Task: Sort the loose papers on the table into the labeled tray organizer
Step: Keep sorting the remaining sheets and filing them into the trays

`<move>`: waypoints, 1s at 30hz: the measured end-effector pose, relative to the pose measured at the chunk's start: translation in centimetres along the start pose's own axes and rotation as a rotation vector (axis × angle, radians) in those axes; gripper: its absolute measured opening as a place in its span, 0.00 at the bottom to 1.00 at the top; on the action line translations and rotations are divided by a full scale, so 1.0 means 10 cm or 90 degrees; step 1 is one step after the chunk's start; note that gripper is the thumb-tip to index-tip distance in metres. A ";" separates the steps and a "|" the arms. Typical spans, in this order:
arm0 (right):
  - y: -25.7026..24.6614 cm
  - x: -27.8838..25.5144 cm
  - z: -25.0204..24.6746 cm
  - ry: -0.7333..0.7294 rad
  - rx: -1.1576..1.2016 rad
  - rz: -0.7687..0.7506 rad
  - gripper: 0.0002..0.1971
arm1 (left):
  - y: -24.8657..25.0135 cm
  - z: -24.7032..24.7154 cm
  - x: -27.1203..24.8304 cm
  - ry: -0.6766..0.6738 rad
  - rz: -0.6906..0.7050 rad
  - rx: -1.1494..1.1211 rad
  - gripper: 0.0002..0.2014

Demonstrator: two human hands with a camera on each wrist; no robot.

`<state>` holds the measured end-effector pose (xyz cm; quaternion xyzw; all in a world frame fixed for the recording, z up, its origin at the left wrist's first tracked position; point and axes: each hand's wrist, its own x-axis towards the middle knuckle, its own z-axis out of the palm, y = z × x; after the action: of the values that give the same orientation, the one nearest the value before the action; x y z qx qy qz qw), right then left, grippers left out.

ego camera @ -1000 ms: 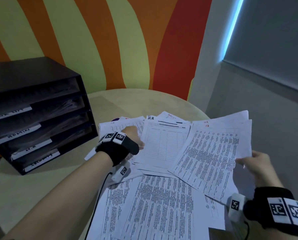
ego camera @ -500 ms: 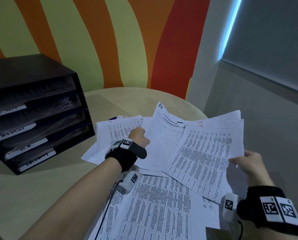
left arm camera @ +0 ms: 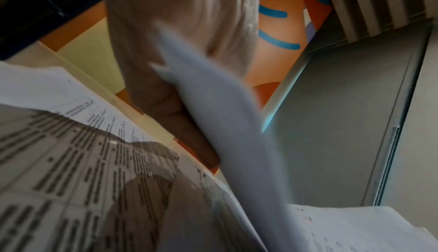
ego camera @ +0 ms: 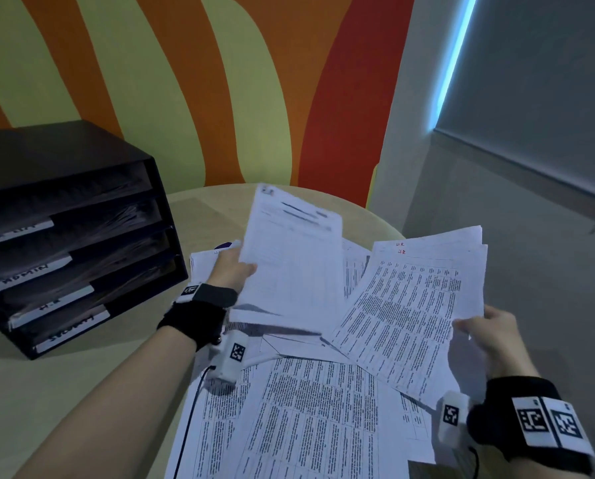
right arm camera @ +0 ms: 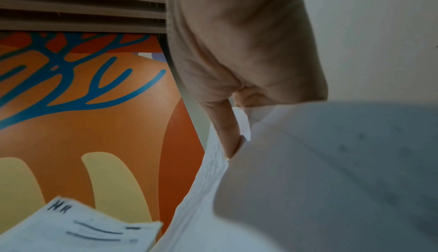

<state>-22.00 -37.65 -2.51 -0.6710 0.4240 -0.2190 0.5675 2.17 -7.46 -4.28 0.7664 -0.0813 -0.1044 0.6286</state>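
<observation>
My left hand (ego camera: 234,271) pinches the left edge of a form sheet (ego camera: 289,257) and holds it raised and tilted above the pile; the left wrist view shows the sheet (left arm camera: 225,117) blurred between thumb and fingers. In the right wrist view that form sheet (right arm camera: 90,228) shows an "HR" mark at its top. My right hand (ego camera: 486,326) grips a small stack of printed sheets (ego camera: 413,305) by its right edge, seen in the right wrist view as a white stack (right arm camera: 308,162) under the thumb. Loose papers (ego camera: 296,420) cover the round table (ego camera: 64,392). The black tray organizer (ego camera: 64,236) stands at the left.
The organizer has several labelled shelves with papers inside, its open front facing me and to the right. Behind the table is an orange and yellow striped wall (ego camera: 185,81); a grey wall (ego camera: 531,167) runs along the right. The table edge lies just right of my right hand.
My left hand took hold of the form sheet that lay flat and lifted it up off the pile. The right hand's stack stayed nearly in place.
</observation>
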 end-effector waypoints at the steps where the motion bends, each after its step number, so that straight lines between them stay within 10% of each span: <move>1: 0.01 0.01 0.00 0.011 0.010 0.002 0.11 | 0.06 -0.06 -0.02 0.051 0.008 -0.044 0.16; 5: 0.05 0.07 0.00 0.045 0.102 -0.033 0.11 | 0.22 -0.32 -0.04 0.106 -0.035 -0.145 0.10; 15: -0.19 -0.16 0.41 -0.210 0.203 -0.078 0.10 | 0.30 0.45 -0.41 -0.136 -0.031 -0.079 0.13; 20: -0.18 -0.18 0.46 -0.189 0.186 -0.042 0.25 | 0.13 0.81 -0.50 -0.095 -0.057 -0.112 0.19; 22: -0.13 -0.16 0.43 -0.190 0.108 -0.087 0.15 | 0.09 0.87 -0.59 -0.164 -0.048 -0.096 0.19; 25: -0.04 -0.15 0.37 -0.120 -0.048 -0.104 0.13 | 0.05 0.88 -0.59 -0.204 -0.015 0.123 0.20; 30: 0.00 -0.12 0.18 -0.062 -0.041 -0.037 0.13 | 0.02 0.69 -0.34 -0.039 -0.086 0.586 0.51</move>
<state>-21.30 -35.63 -2.71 -0.7107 0.3830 -0.1890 0.5591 -2.94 -13.13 -5.19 0.9659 -0.0876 -0.1204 0.2119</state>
